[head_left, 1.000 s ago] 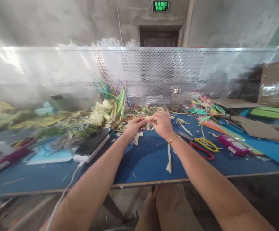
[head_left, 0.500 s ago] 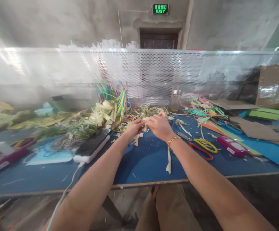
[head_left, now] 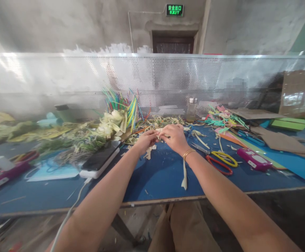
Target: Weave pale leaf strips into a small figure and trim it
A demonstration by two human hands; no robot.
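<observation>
My left hand and my right hand meet above the middle of the blue table, fingertips nearly touching. Both are closed in a pinch on a small pale cream strip, largely covered by the fingers. More cream scraps lie just under the left hand. A long cream strip rests on the table below my right wrist, which wears a gold bracelet. To the right of that wrist are scissors with one yellow and one red handle.
A black phone on a white power bank lies left, its white cable running off the edge. Behind are bundled colored stems and a glass bottle. Coloured paper and a purple device lie right. A perforated metal screen stands behind.
My right hand's fingers have lowered and flattened slightly over the cream strip. My left hand has hardly moved. Things on the table lie as before.
</observation>
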